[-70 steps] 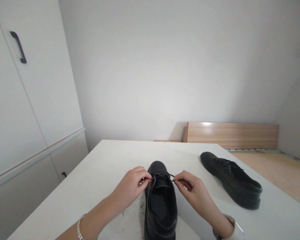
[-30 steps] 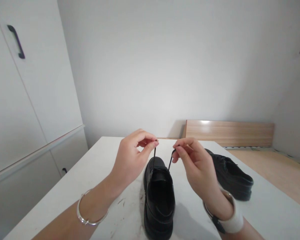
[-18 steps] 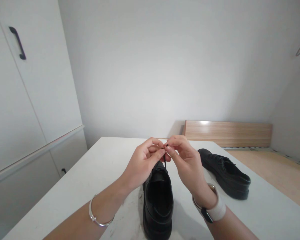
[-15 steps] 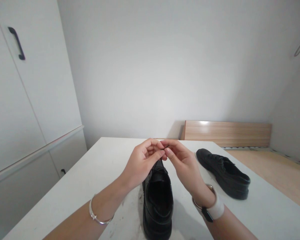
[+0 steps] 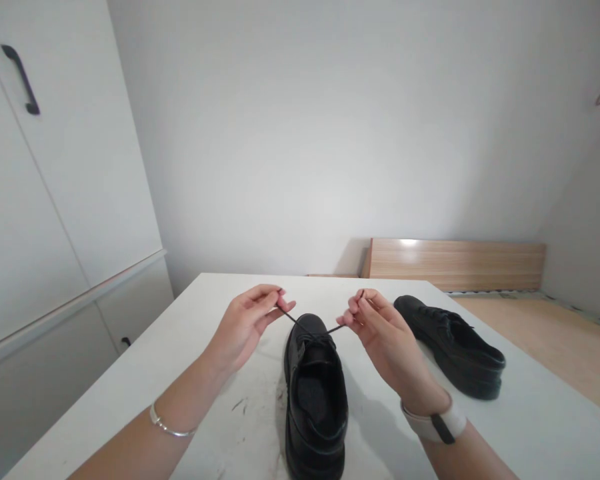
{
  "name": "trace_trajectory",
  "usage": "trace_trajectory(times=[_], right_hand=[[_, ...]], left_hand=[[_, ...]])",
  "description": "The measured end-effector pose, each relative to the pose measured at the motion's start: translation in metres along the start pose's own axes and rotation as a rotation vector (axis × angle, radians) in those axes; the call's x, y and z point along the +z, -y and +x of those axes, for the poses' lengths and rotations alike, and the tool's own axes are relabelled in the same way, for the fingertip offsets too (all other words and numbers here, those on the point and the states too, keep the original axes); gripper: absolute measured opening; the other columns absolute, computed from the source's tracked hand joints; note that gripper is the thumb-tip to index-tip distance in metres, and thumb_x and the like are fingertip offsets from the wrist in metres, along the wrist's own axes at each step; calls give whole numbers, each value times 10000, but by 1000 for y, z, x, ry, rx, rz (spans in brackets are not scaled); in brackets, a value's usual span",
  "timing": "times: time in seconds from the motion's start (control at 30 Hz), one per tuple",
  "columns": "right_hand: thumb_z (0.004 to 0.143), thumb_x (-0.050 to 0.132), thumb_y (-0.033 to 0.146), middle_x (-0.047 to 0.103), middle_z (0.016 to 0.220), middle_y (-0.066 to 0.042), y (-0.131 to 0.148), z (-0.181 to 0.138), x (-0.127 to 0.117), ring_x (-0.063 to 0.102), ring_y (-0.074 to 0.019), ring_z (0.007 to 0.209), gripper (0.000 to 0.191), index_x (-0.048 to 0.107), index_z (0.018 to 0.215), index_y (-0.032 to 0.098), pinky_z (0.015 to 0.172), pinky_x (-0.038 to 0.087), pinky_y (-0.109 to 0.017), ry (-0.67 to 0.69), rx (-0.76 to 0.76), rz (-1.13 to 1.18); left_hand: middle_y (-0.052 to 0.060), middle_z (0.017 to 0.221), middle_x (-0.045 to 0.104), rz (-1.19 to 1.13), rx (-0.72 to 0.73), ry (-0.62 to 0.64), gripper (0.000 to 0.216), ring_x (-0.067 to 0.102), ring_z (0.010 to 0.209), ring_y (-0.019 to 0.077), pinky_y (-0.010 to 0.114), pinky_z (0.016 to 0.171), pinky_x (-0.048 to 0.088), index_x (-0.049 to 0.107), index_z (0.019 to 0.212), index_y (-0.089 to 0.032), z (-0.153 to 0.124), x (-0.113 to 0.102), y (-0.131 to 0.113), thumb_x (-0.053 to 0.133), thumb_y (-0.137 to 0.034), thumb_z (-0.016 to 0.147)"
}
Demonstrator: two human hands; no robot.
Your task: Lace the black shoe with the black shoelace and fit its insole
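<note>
A black lace-up shoe point(image 5: 316, 413) stands on the white table with its toe pointing away from me. Its dark shoelace point(image 5: 294, 320) runs up from the eyelets in two ends, spread into a wide V. My left hand point(image 5: 245, 323) pinches one end between thumb and forefinger, to the left above the toe. On the other side, my right hand point(image 5: 383, 333) grips the second end, fingers curled. Both ends look taut. A second black shoe point(image 5: 450, 347), its laces done through the eyelets, rests to the right of my right hand.
The white table point(image 5: 190, 413) bears dark scuff marks left of the near shoe. Behind it rises a plain wall; a wooden board point(image 5: 455, 259) stands at the back right. A white cabinet point(image 5: 70, 173) with dark handles is on the left.
My hands were together above the shoe's toe; they have now moved apart, left and right, drawing the two lace ends outward and uncovering the toe.
</note>
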State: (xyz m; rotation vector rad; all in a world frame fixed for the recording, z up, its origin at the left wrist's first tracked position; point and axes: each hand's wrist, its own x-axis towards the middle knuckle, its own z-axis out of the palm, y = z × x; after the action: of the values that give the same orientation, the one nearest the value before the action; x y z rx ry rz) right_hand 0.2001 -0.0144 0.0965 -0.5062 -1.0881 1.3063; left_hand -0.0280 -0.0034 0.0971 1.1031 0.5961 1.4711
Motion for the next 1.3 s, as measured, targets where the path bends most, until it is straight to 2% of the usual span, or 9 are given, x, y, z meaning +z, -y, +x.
trace_trajectory(times=[0.17, 0.3, 0.4, 0.53, 0.73, 0.9, 1.1, 1.2, 1.3], right_hand=[[774, 799, 293, 544, 779, 35, -11, -14, -48, 462, -60, 617, 154, 679, 818, 206, 620, 444, -198, -181, 3, 51], [829, 742, 365, 598, 765, 12, -23, -23, -67, 526, -110, 674, 144, 711, 880, 234, 663, 449, -250, -126, -32, -315], [879, 675, 329, 647, 789, -25, -26, -28, -62, 583, -166, 748, 117, 712, 893, 219, 693, 452, -297, 42, -84, -750], [927, 559, 223, 642, 785, -40, -21, -31, -43, 598, -183, 744, 135, 670, 855, 195, 692, 458, -317, 202, -195, -1080], [926, 514, 114, 617, 844, -47, -19, -32, -29, 600, -179, 776, 158, 643, 881, 195, 703, 486, -309, 327, -237, -1158], [929, 513, 97, 592, 975, -87, -27, -33, -32, 589, -228, 910, 191, 674, 923, 200, 803, 489, -382, 275, -396, -1307], [976, 440, 118, 627, 976, -72, -24, -42, -20, 633, -196, 893, 249, 656, 1057, 211, 815, 517, -335, 313, -241, -1235], [968, 486, 165, 630, 1027, -83, -18, -44, -13, 637, -221, 924, 273, 616, 1200, 227, 833, 524, -362, 347, -191, -1297], [947, 447, 110, 614, 1020, -92, -14, -44, -8, 636, -237, 896, 343, 604, 1227, 231, 804, 531, -383, 412, -159, -1378]], left_hand=[[-18, 680, 618, -75, -50, -183, 263, 569, 645, 99, 229, 663, 525, 718, 784, -142, -16, -46, 15, 875, -311, 657], [12, 701, 656, 450, 12, -28, 150, 587, 650, 127, 238, 624, 471, 748, 850, -171, -29, -48, 21, 732, -316, 815], [43, 786, 697, 881, 123, 176, 158, 627, 743, 164, 275, 696, 468, 751, 857, -179, -34, -36, 24, 620, -260, 893], [52, 805, 681, 1130, 248, 328, 209, 614, 728, 161, 269, 666, 454, 735, 889, -163, -35, -21, 30, 533, -195, 934], [55, 811, 663, 1230, 354, 388, 203, 614, 775, 170, 266, 685, 470, 714, 907, -145, -36, -8, 37, 516, -111, 935], [74, 871, 640, 1335, 490, 328, 204, 588, 853, 216, 336, 746, 485, 740, 887, -162, -38, -3, 40, 550, -91, 915], [69, 885, 702, 1337, 315, 321, 174, 644, 858, 215, 340, 782, 532, 728, 1013, -143, -46, 6, 39, 579, -125, 925], [78, 948, 714, 1359, 221, 288, 224, 661, 894, 238, 370, 822, 541, 697, 1102, -156, -48, 12, 36, 664, -206, 886], [69, 964, 714, 1367, 188, 301, 287, 671, 880, 223, 353, 820, 540, 678, 1168, -199, -48, 16, 31, 604, -142, 896]])
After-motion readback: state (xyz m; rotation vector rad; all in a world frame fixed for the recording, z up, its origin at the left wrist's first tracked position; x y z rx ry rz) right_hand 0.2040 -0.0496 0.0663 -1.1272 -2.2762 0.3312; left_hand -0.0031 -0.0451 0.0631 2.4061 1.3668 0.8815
